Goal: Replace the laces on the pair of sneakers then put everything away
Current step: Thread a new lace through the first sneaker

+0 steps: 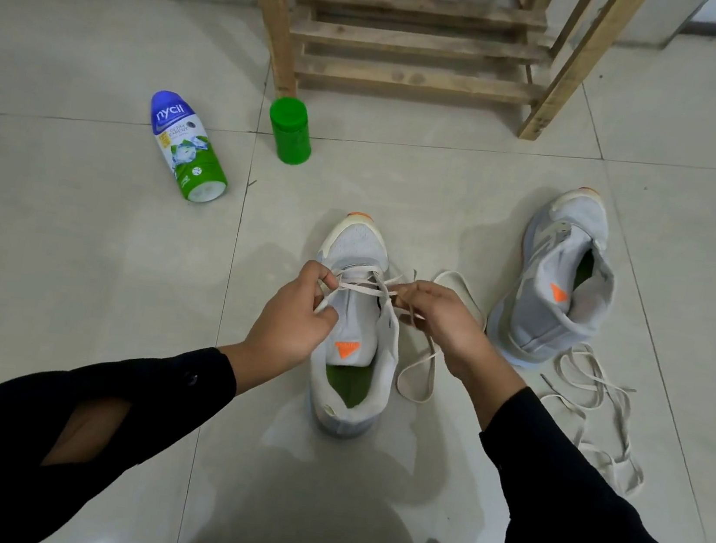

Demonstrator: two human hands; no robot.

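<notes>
Sneaker (353,362) upright, toe away from person. L hand (294,326), at its left eyelets, pinches lace (360,290); R hand (445,323), at its right eyelets, pinches other run of same lace. Lace prob. light, limp, flat: take near tip for threading. Further right: 2nd shoe (557,297), seems unlaced, loose lace (593,407) by its heel. Lace tips hidden by fingers; which eyelet, can't tell.

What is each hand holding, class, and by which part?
Each hand pinches the lace of the middle sneaker: the left hand a stretch by its left eyelets, the right hand a stretch by its right eyelets.
</notes>
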